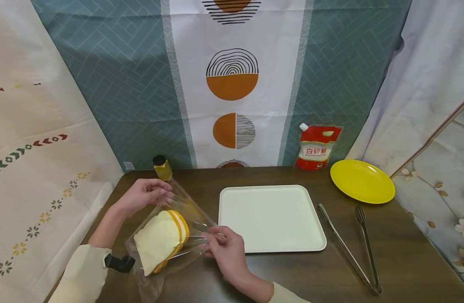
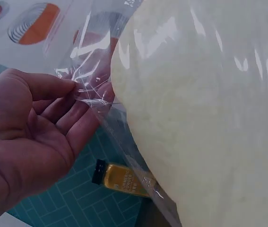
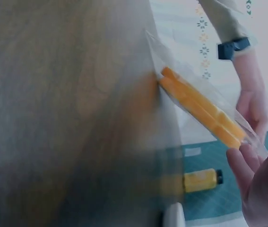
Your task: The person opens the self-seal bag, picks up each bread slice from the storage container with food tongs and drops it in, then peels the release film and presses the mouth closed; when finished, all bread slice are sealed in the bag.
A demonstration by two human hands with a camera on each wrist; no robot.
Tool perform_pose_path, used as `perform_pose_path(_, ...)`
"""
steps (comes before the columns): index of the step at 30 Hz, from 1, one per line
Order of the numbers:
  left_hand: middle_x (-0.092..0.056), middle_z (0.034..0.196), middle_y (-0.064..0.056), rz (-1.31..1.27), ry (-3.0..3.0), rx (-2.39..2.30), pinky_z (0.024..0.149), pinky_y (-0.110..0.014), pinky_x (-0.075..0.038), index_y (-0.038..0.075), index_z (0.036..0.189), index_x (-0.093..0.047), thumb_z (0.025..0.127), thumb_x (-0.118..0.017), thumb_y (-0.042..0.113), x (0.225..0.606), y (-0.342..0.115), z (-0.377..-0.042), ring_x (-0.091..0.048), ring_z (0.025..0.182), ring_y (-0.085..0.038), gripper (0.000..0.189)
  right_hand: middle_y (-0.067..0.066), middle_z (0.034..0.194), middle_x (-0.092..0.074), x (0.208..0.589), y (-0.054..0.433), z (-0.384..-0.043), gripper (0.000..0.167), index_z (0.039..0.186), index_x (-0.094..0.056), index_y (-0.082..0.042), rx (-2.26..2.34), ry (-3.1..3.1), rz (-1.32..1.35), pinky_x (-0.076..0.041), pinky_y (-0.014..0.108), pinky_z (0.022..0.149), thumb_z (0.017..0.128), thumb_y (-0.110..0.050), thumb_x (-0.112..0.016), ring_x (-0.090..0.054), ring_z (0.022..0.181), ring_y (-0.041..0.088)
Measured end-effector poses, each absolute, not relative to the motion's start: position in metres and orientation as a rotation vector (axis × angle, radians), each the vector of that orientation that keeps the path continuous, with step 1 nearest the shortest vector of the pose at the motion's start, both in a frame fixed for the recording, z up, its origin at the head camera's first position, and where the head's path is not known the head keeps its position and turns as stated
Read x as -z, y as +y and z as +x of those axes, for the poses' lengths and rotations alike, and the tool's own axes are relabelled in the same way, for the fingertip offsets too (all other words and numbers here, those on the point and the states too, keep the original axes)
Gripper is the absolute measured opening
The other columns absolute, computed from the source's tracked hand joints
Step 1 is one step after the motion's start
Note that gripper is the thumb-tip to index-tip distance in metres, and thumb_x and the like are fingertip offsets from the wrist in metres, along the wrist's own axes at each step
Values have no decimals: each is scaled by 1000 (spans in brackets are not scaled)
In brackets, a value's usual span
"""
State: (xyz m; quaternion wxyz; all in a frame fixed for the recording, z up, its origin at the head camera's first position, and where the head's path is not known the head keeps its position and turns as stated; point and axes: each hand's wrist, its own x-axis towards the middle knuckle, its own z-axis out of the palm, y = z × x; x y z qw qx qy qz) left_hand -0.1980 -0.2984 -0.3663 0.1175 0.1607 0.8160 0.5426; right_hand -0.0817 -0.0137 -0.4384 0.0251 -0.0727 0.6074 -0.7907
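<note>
A clear plastic bag (image 1: pixel 197 210) with bread slices (image 1: pixel 158 240) inside stretches between my two hands over the left part of the table. My left hand (image 1: pixel 146 195) pinches the film at its upper left, thumb against fingers, as the left wrist view also shows. On the other side my right hand (image 1: pixel 228 250) pinches the bag's right edge. The slices stand together, a pale face toward the left and orange-brown crusts (image 3: pixel 202 106) along the side. Just beyond the left hand is a small jar (image 1: pixel 163 168) of yellow powder with a black lid.
A white rectangular tray (image 1: pixel 271 219) lies right of the bag. Metal tongs (image 1: pixel 349 252) rest open beside it. Farther back are a yellow plate (image 1: pixel 362 181) and a red and white spouted pouch (image 1: pixel 317 147) against the curtain. The brown table (image 1: pixel 285 273) ends at the cloth walls.
</note>
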Motion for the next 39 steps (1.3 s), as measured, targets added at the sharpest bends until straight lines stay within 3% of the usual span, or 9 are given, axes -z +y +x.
perform_pose_path(9, -72, 101, -22, 496, 2435, -1739, 72, -38, -59, -17, 116, -60, 101, -53, -2, 363, -292, -153, -73, 86, -30, 22, 21, 96, -73, 420, 11, -74, 14, 105, -66, 11, 2416, 1997, -334, -58, 30, 66, 95, 2, -64, -73, 73, 18)
perform_pose_path(16, -73, 98, -19, 351, 2453, -1889, 74, -37, -59, -17, 113, -59, 101, -50, -2, 356, -269, -119, -73, 82, -28, 22, 25, 99, -72, 405, 34, -73, 18, 105, -63, 13, 2438, 1984, -316, -59, 39, 70, 97, -3, -65, -73, 82, 31)
perform_pose_path(25, -74, 95, -13, 389, 2247, -2191, 78, -41, -57, -20, 108, -58, 99, -57, -3, 354, -245, -86, -74, 86, -25, 20, 24, 94, -72, 393, 60, -70, 14, 101, -66, 11, 2505, 2005, -393, -58, 50, 68, 96, -3, -65, -73, 76, 28)
perform_pose_path(30, -75, 95, -15, 420, 2180, -2282, 80, -44, -56, -18, 107, -60, 99, -58, -4, 355, -232, -71, -74, 86, -29, 17, 24, 95, -72, 389, 75, -69, 14, 102, -66, 10, 2496, 2038, -431, -58, 48, 66, 96, -3, -66, -73, 75, 33)
perform_pose_path(39, -74, 97, -18, 533, 2258, -2369, 81, -41, -56, -20, 108, -59, 97, -56, -10, 358, -204, -51, -73, 88, -32, 15, 21, 94, -73, 379, 102, -70, 11, 105, -66, 8, 2458, 2188, -544, -59, 46, 63, 96, 1, -65, -73, 75, 28)
